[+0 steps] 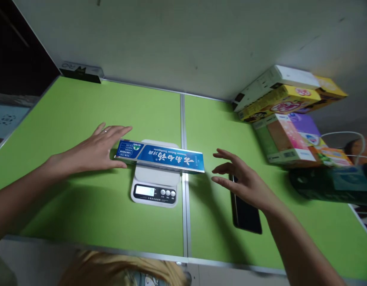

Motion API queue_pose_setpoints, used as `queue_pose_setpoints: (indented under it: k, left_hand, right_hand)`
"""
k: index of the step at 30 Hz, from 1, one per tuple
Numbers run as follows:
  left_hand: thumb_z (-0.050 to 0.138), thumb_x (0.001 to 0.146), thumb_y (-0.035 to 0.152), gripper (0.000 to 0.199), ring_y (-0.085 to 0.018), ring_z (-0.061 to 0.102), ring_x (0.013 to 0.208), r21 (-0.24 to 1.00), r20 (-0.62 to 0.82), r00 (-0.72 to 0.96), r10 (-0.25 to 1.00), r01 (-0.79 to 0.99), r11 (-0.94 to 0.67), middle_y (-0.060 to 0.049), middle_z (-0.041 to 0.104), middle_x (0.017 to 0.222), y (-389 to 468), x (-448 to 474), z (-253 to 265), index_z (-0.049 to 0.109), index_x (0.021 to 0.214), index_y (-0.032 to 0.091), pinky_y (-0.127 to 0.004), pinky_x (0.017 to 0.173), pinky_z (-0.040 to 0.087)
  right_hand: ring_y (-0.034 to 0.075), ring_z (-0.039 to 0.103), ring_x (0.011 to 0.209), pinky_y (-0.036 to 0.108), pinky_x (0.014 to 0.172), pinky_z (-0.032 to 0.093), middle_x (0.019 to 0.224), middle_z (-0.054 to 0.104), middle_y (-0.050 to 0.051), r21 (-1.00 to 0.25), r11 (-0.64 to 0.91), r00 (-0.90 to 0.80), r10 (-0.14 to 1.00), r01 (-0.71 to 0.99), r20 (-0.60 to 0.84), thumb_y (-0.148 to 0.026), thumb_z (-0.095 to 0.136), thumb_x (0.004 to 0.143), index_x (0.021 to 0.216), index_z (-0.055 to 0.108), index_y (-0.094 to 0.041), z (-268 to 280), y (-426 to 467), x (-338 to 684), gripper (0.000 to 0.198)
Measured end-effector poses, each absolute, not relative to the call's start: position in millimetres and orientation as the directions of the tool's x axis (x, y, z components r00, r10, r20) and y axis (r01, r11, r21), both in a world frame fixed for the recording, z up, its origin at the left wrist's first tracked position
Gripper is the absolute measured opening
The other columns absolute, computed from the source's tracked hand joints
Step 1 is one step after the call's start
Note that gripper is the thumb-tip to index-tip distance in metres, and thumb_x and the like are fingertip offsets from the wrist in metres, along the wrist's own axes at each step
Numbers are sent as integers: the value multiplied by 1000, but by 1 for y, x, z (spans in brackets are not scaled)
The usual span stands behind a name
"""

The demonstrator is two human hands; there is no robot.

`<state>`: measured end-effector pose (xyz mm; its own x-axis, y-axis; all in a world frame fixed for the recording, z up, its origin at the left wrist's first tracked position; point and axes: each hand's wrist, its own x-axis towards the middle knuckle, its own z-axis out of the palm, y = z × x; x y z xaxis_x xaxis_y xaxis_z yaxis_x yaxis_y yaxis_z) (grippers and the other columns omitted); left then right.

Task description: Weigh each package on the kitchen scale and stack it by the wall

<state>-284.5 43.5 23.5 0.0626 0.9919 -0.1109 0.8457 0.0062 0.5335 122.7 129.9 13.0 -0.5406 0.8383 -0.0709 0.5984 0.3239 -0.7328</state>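
Observation:
A long blue toothpaste box (168, 158) lies crosswise on a small white kitchen scale (156, 177), both its ends jutting past the scale. The lit display (145, 191) on the scale's front appears to show a zero. My left hand (104, 149), a ring on one finger, is open around the box's left end, thumb on the near side and fingers on the far side; whether it touches the box I cannot tell. Just off the right end, my right hand (238, 176) hovers open and holds nothing. Partly beneath it, a dark smartphone (246, 212) lies on the table.
The green table (82, 214) has a metal seam down its middle and a wall behind. Stacked along the right are yellow boxes (279, 104), a white box (296, 75), several colourful cartons (286, 139) and a dark green bottle (314, 184). A dark box (81, 72) stands back left.

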Motion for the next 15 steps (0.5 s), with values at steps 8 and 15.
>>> queue_pose_setpoints:
  k: [8,15]
  left_hand:
    - [67,67,68,104,-45,25,142,391,-275,50,960,918,64,-8,31,157,26,-299,28,18,153,35,-65,109,30]
    - [60,75,67,97,-40,31,140,345,-312,98,945,938,16,-7,32,156,30,-292,35,14,153,33,-55,108,37]
  right_hand:
    - [23,70,88,44,83,59,130,58,16,-745,291,-550,826,600,-120,-55,66,79,141,41,-27,7,127,117,73]
    - [24,67,92,41,80,59,131,56,15,-748,309,-581,804,588,-125,-55,67,79,142,39,-28,5,129,106,74]
